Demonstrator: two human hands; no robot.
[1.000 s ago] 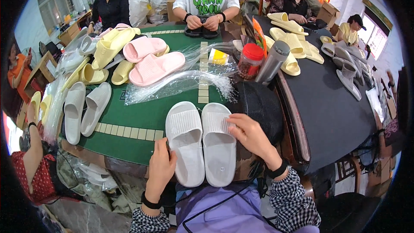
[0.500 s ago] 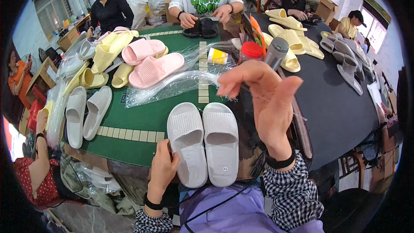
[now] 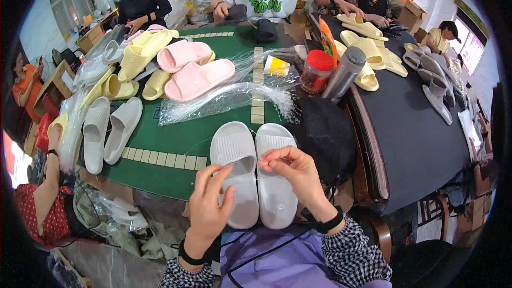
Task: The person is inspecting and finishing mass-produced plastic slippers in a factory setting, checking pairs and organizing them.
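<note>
A pair of light grey slippers stands side by side at the table's near edge, the left slipper (image 3: 238,202) and the right slipper (image 3: 278,194), toes pointing away. Over the right slipper's strap, my right hand (image 3: 298,176) is closed in a pinch on a thin clear plastic strand, barely visible. Beside the left slipper, my left hand (image 3: 210,202) reaches over its strap edge, fingers curved and thumb apart. Beyond the toes lies a bundle of clear plastic strands (image 3: 229,102) on a plastic bag.
Pink slippers (image 3: 200,79) and yellow slippers (image 3: 140,58) are piled at the far left, near another grey pair (image 3: 96,133). A red-lidded jar (image 3: 317,72) and a steel flask (image 3: 345,74) stand at right, by a black cloth (image 3: 325,133). Co-workers sit around the tables.
My right hand has come down from above the strand bundle to the right slipper's strap. The left hand has moved up to the left strap. Across the table, a co-worker has separated two black slippers.
</note>
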